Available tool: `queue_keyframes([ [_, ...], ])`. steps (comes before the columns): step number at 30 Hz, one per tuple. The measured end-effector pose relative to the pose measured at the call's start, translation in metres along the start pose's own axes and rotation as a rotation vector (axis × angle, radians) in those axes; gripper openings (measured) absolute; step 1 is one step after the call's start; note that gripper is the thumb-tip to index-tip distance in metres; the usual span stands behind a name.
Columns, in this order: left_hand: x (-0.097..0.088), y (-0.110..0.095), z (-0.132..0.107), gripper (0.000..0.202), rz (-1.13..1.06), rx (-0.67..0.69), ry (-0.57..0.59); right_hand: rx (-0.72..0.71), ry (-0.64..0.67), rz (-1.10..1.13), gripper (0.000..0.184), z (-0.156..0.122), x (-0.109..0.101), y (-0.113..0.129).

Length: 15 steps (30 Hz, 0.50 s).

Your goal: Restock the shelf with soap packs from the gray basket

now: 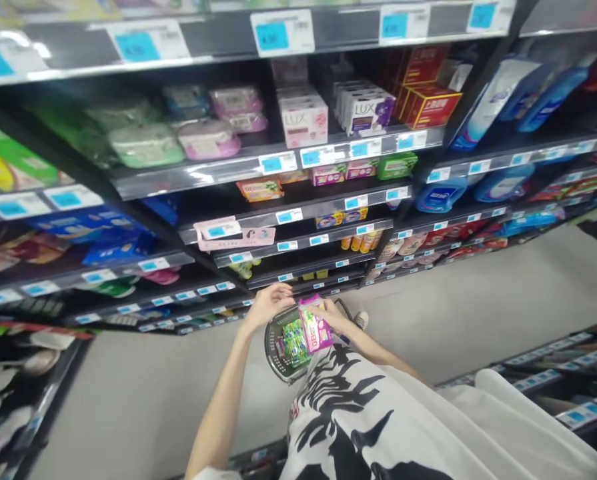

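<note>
My right hand [332, 316] grips a pink pack of soap [316, 332] by its right side, holding it upright in front of my body. Just left of it, my left hand [272, 304] hovers over the basket's far rim with fingers loosely bent and thumb apart; nothing shows in it. Below both hands is a dark shopping basket [273, 358] with several green packs [295, 343] inside. The pink pack covers the basket's right part.
Shelves ahead hold LUX soap boxes [304, 120], soap dishes [145, 143], pink soap packs [329, 175], an orange pack [261, 189] and blue bottles [441, 195]. A pink shelf sign [251, 238] juts out. Grey floor [458, 293] runs along the aisle; more shelving [573, 373] stands behind me.
</note>
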<state>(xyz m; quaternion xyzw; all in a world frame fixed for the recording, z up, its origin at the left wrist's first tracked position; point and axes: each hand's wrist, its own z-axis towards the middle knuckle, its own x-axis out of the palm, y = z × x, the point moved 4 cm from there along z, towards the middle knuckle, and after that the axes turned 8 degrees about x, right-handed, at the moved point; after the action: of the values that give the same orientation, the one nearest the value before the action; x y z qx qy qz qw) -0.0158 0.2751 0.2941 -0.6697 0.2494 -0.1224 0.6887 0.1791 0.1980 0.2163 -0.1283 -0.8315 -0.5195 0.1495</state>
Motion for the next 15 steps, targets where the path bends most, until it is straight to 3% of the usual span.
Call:
queue_keyframes([
  [4, 0.05, -0.027, 0.019, 0.067, 0.132, 0.037, 0.257, -0.101, -0.256, 0.297, 0.057, 0.006, -0.024, 0.022],
  [7, 0.087, -0.05, 0.044, 0.086, 0.317, 0.205, 0.245, -0.202, -0.31, 0.431, 0.056, 0.004, -0.036, 0.052],
  [10, 0.114, -0.071, 0.074, 0.081, 0.422, 0.349, 0.227, -0.265, -0.327, 0.528, 0.047, -0.002, -0.051, 0.082],
  [15, 0.14, -0.106, 0.127, 0.072, 0.52, 0.508, 0.42, -0.344, -0.453, 0.634, 0.035, -0.01, -0.097, 0.106],
])
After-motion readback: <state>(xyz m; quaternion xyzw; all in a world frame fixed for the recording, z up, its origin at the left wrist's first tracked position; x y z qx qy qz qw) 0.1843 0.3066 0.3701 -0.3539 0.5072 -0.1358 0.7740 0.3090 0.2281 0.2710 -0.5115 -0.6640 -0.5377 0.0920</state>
